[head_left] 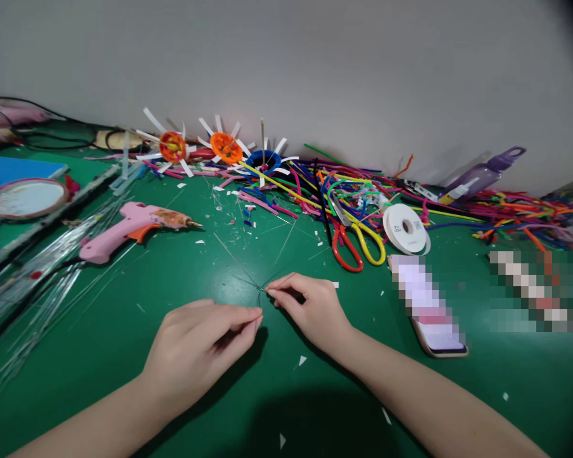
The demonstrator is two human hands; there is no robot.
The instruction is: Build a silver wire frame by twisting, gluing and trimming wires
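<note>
Tabletop is green, glue gun pink-and-orange.

No text reads for certain — the round, flat white spool at three o'clock bears small dark print, too blurred to make out.

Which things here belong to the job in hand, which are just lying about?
In hand:
thin strands, pinched by left hand and right hand

Apparently just lying about:
pink glue gun
red-and-yellow-handled scissors
white spool
phone
purple bottle
</note>
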